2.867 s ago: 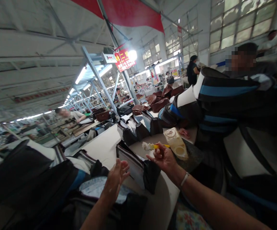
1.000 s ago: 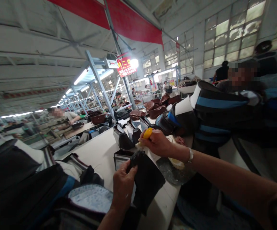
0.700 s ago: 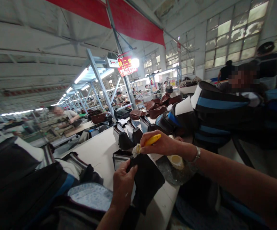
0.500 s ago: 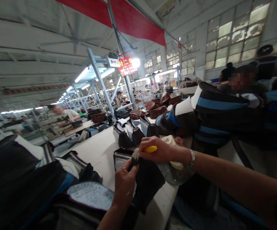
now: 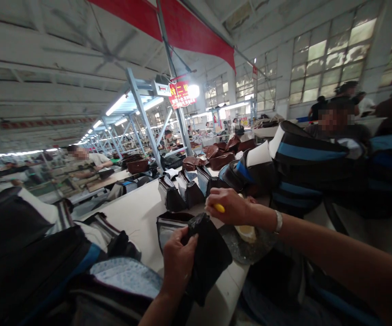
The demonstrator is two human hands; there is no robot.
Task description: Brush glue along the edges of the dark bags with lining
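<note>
My left hand [image 5: 179, 258] pinches the upper edge of a black bag piece [image 5: 212, 256], thumb on top. The piece stands tilted on the white table, with a grey-striped, open side to the left. My right hand [image 5: 230, 206] is closed around a yellow-handled brush [image 5: 220, 208]; its tip is hidden behind my fingers. That hand is in the air to the right of the bag's top edge, apart from it. Just below it, a pale yellowish block-like thing [image 5: 246, 233] rests on a dark, stained slab [image 5: 250, 253].
Several small bag pieces [image 5: 193, 191] stand in a row behind the held one on the white table [image 5: 124, 206]. Black and blue bags [image 5: 311, 151] are piled at right, others [image 5: 46, 253] at left. Brown bags [image 5: 221, 156] lie farther back. Co-workers sit beyond.
My right hand with the brush has moved right, away from the bag's top edge, toward the slab. My left hand keeps its hold on the bag piece.
</note>
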